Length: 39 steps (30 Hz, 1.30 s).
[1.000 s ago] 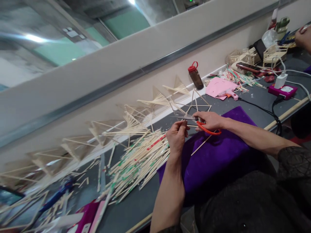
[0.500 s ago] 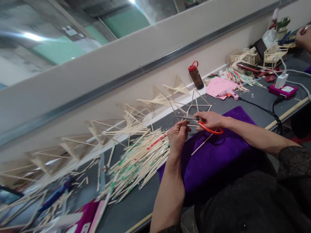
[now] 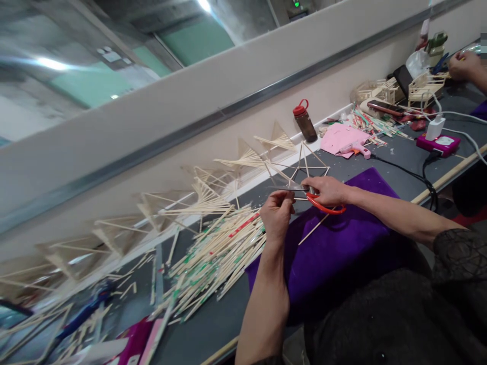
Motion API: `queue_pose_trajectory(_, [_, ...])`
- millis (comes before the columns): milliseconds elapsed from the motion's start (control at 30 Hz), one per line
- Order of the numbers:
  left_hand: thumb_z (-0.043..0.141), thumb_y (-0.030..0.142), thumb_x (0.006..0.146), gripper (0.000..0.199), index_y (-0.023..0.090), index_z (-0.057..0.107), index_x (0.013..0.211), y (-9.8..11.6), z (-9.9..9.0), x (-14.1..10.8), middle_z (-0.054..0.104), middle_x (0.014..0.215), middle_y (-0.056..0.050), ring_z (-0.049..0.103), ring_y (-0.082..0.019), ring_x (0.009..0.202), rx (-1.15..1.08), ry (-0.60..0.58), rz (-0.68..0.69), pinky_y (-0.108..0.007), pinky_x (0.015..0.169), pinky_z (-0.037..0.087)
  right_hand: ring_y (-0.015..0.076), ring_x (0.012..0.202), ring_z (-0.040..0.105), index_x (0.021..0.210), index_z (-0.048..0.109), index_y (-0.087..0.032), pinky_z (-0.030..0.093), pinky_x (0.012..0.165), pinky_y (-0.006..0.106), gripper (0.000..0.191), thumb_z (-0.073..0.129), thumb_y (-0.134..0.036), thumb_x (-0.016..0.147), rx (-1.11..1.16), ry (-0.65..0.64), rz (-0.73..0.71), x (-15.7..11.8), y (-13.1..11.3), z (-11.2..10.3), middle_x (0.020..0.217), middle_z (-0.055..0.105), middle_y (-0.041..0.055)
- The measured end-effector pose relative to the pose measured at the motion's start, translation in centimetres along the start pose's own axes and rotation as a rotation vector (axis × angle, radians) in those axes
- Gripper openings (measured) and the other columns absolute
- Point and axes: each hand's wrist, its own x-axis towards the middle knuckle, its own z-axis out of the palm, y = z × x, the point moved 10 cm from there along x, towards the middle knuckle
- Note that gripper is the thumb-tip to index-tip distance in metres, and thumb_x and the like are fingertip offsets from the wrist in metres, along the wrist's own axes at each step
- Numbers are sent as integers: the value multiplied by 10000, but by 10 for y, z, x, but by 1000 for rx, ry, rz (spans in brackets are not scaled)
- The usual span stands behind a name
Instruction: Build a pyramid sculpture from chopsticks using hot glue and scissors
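My right hand [image 3: 327, 191] is closed on a pair of scissors [image 3: 326, 208] with orange-red handles. The blades point left, just above the fingertips of my left hand [image 3: 277, 210]. That hand is pinched closed, and what it may hold is too small to make out. Behind the hands stands a frame of thin wooden sticks [image 3: 314, 168], partly hidden by them. Below the scissors, a single stick [image 3: 312, 230] lies over the purple cloth [image 3: 342, 263] at the table edge.
A large pile of sticks [image 3: 216, 253] lies left of my hands. Several twisted stick models [image 3: 213, 195] line the wall. Beyond are a brown bottle [image 3: 305, 124], pink paper [image 3: 338, 137], a pink glue gun [image 3: 355, 148] and a purple power strip [image 3: 437, 145]. Another person's hand [image 3: 464, 66] is at far right.
The camera view has shifted slightly. My hands stay close together, with the scissors a little lower and nearer my left fingertips. The other person's hand shows further into view.
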Motion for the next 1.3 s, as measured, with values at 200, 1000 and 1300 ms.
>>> queue_pose_trajectory(200, [630, 422, 806, 247, 180, 674, 835, -1, 1, -1, 642, 579, 26, 459, -80, 377, -6, -15, 20, -216, 419, 371, 171, 814, 559, 1267, 541, -202, 385, 724, 275, 563, 695, -396, 761, 69, -68, -3, 0, 2, 5, 999, 650, 44])
queue_pose_trajectory(1000, [621, 453, 818, 315, 152, 709, 851, 0, 9, -2, 603, 528, 30, 396, -63, 337, -89, -98, 5, -209, 358, 300, 156, 750, 531, 1183, 590, -176, 361, 693, 256, 369, 565, -244, 821, 30, -43, -34, -1, -4, 2, 928, 657, 47])
queue_pose_trajectory(1300, [679, 410, 758, 243, 172, 661, 804, -1, 2, 0, 639, 594, 25, 474, -71, 389, -54, -17, 3, -194, 378, 344, 164, 770, 539, 1193, 597, -183, 355, 691, 260, 375, 569, -300, 838, 16, 1, -26, 1, 1, 2, 925, 657, 49])
